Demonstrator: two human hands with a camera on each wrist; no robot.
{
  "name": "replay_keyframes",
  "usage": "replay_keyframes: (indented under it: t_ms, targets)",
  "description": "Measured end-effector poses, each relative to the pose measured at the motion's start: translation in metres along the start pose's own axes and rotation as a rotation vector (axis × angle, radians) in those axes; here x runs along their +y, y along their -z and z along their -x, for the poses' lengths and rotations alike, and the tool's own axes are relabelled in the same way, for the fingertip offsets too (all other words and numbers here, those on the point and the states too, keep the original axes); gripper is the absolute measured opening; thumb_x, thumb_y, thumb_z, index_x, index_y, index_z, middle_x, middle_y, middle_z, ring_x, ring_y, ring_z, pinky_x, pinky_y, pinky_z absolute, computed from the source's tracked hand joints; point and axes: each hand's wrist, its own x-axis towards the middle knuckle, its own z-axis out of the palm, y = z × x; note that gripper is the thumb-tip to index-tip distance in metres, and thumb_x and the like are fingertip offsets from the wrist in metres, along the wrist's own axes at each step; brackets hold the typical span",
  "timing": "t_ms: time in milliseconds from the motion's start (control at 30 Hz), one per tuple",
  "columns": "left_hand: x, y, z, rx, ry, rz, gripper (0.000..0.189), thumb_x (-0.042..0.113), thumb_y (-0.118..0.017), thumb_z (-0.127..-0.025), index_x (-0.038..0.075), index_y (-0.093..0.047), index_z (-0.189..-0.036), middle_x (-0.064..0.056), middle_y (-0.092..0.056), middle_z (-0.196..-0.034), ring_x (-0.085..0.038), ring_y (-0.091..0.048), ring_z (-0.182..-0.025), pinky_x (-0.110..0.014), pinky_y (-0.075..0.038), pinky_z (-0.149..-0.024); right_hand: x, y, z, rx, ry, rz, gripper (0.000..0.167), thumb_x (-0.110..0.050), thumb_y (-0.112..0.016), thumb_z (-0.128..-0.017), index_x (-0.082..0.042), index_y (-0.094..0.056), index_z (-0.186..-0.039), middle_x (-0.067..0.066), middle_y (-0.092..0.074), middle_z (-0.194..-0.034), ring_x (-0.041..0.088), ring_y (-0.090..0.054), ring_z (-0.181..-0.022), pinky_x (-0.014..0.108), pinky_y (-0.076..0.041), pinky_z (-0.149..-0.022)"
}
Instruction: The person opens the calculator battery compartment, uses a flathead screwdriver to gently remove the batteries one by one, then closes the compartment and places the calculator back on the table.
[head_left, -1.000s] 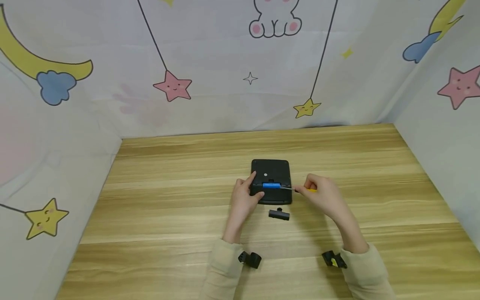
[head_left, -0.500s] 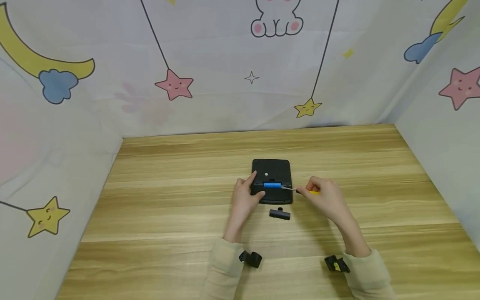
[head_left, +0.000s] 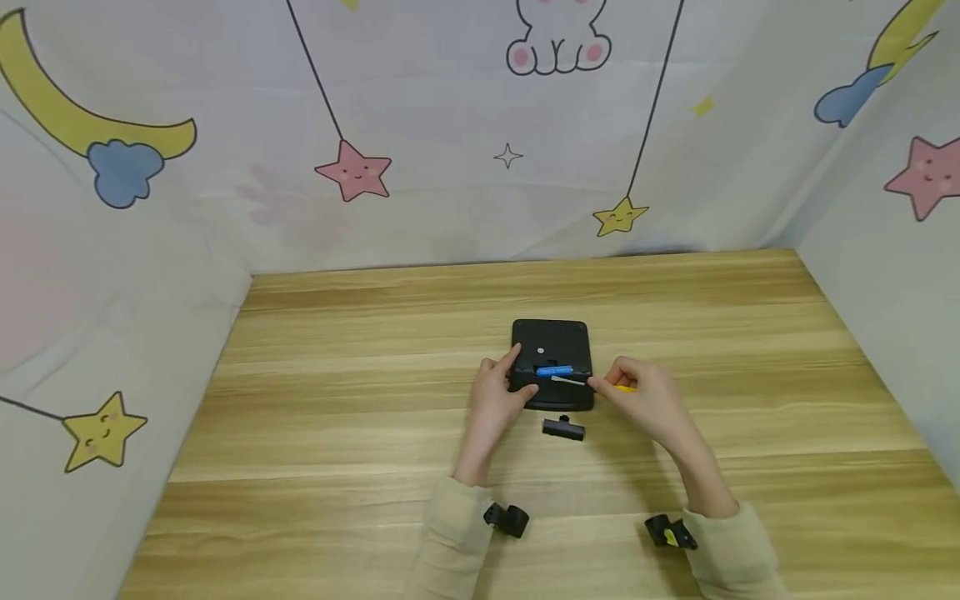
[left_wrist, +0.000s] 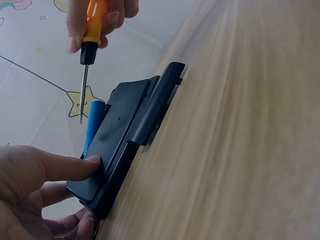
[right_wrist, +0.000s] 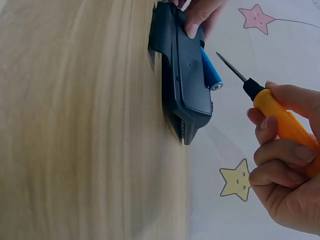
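Leaning out of its compartment, the blue battery (right_wrist: 212,75) had its right end raised above the back of the black device (right_wrist: 192,80), which lay back-up on the table (head_left: 360,375), apparently so that opening could be reached. I had the left grip (head_left: 498,390) pinching the device's left edge, thumb on top, presumably to steady it. The right grip (head_left: 643,396) curled round the screwdriver (right_wrist: 272,107), whose tip was near the battery but apart. The battery cover (head_left: 564,429) lay loose on the near side, seemingly set aside.

No text, labels, brands, numbers or signs legible in any view
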Motion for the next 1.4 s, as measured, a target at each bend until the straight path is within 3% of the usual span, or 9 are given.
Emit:
replay_keyframes:
  t_ms: [167,300,467,600,933,1400]
  targets:
    - [0.0,0.0,0.0,0.017,0.013,0.013,0.069,0.015,-0.078,-0.079,0.017,-0.05,-0.141,-0.013,-0.05,-0.098,-0.018,-0.043,-0.077,-0.026,-0.035,-0.067,0.0,0.004,0.001,0.001,-0.017,-0.006,0.026,-0.033,-0.069,-0.088,-0.011,-0.063,-0.076,0.002,-0.059,-0.069,0.014,-0.042,-0.06,0.024,-0.033,-0.053]
    - [0.0,0.001,0.0,0.013,0.011,0.017,0.067,0.015,-0.078,-0.079,0.018,-0.051,-0.141,-0.013,-0.05,-0.099,-0.018,-0.044,-0.079,-0.026,-0.036,-0.068,0.002,0.005,0.003,-0.01,-0.051,0.001,0.028,-0.036,-0.066,-0.089,-0.009,-0.068,-0.089,0.004,-0.061,-0.073,0.016,-0.043,-0.063,0.025,-0.035,-0.056]
    - [0.001,0.0,0.001,0.007,0.018,0.029,0.066,0.015,-0.077,-0.08,0.018,-0.051,-0.14,-0.014,-0.051,-0.101,-0.019,-0.045,-0.08,-0.026,-0.037,-0.069,0.006,0.006,0.007,0.001,-0.05,0.025,0.03,-0.034,-0.064,-0.092,-0.006,-0.071,-0.101,0.009,-0.069,-0.088,0.018,-0.053,-0.075,0.029,-0.041,-0.068]
    - [0.001,0.0,0.001,0.01,0.023,0.031,0.066,0.015,-0.077,-0.08,0.018,-0.051,-0.14,-0.014,-0.052,-0.102,-0.019,-0.046,-0.081,-0.026,-0.037,-0.07,0.008,0.007,0.009,0.023,-0.045,0.02,0.026,-0.029,-0.064,-0.092,-0.004,-0.069,-0.1,0.011,-0.068,-0.091,0.019,-0.054,-0.079,0.029,-0.042,-0.07]
    - [0.002,0.0,0.0,0.008,0.02,0.029,0.066,0.015,-0.077,-0.08,0.018,-0.051,-0.14,-0.013,-0.051,-0.101,-0.019,-0.045,-0.08,-0.026,-0.036,-0.069,0.012,0.012,0.014,0.023,-0.128,0.023,0.026,-0.026,-0.064,-0.092,-0.002,-0.063,-0.103,0.011,-0.064,-0.091,0.022,-0.054,-0.083,0.031,-0.04,-0.074]
    - [0.002,0.0,0.001,0.005,0.013,0.029,0.066,0.015,-0.077,-0.08,0.018,-0.051,-0.14,-0.013,-0.051,-0.101,-0.019,-0.045,-0.08,-0.026,-0.035,-0.068,0.021,0.019,0.017,0.056,-0.182,0.048,0.027,-0.022,-0.065,-0.09,0.001,-0.061,-0.104,0.017,-0.064,-0.094,0.026,-0.058,-0.086,0.031,-0.041,-0.072]
